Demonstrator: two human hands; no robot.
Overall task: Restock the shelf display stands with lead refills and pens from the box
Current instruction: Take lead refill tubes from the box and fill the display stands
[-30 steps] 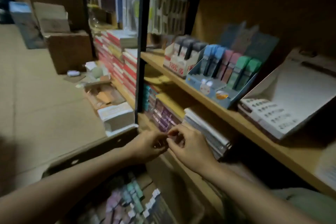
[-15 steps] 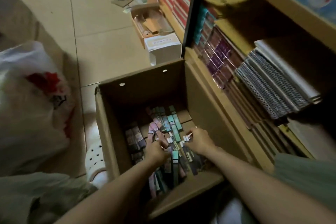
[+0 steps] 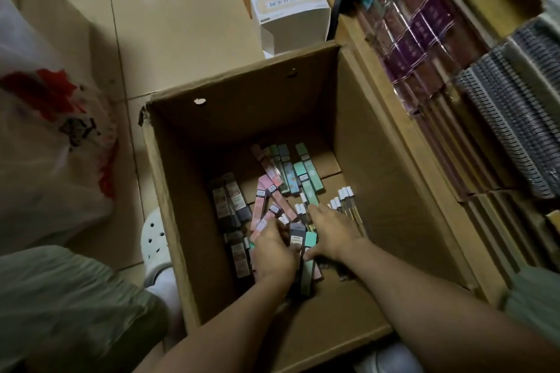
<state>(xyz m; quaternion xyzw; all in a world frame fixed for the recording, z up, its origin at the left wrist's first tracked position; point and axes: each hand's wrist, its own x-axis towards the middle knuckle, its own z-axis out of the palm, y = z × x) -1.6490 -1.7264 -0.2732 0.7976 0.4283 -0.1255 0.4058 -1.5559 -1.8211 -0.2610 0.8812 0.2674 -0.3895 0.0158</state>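
Head view: both hands down in the box [image 3: 169, 191], gathering packs.
Left hand [image 3: 274, 254] curls round a dark pack [image 3: 297, 236]; right hand [image 3: 331, 232] lies flat on others. Plenty of packs remain unshelved (display stands out of sight), so restocking looks far from finished.

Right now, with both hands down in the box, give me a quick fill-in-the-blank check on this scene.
1. Both hands are reaching into an open ____ box that stands on the floor.
2. The left hand is curled around a small dark ____ standing in the pile.
3. The clear tubes beside the right hand have ____ caps.
4. The plastic bag on the floor carries ____ print.

Missing words: cardboard; pack; white; red
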